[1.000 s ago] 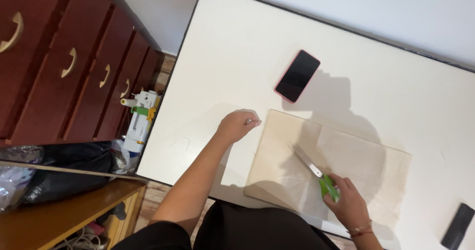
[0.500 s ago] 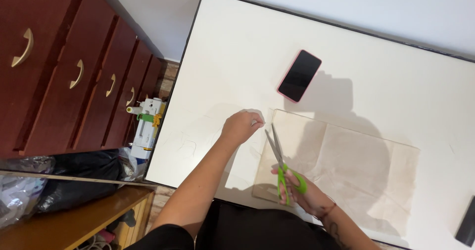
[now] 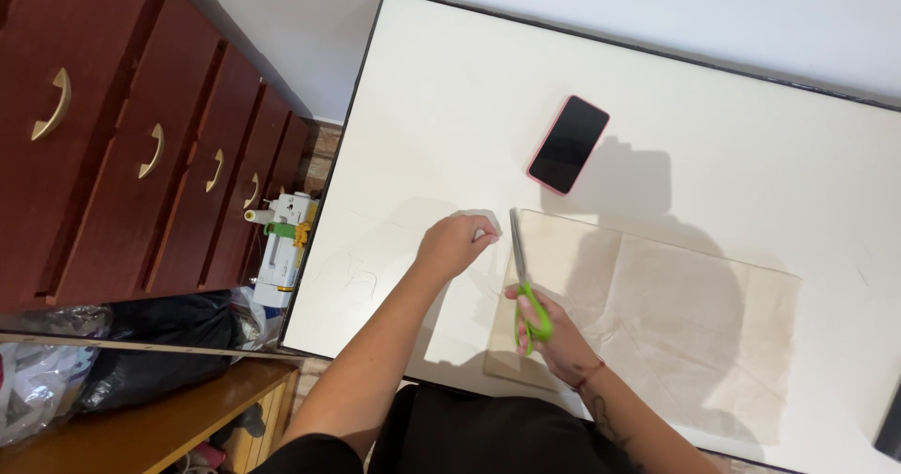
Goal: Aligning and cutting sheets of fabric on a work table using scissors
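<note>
Right hand (image 3: 554,338) wrapped round green-handled scissors (image 3: 521,277), blades closed, at cloth's (image 3: 676,314) left edge, near side of table (image 3: 450,108). Left hand (image 3: 455,246) fisted, pinning cloth corner. We judge cloth thin, floppy, light; best held flat nr edge.

- The table (image 3: 450,89) is a white board with a thin dark rim, its far edge against the pale wall.
- A phone (image 3: 568,145) with a pink case lies face up, screen dark, towards the middle of the table, nearer the far edge.
- A cream fabric sheet (image 3: 694,324) is spread flat along the near edge, its creases showing, reaching towards the right side.
- A dark object (image 3: 890,432) sits at the near right corner, cut off by the frame.
</note>
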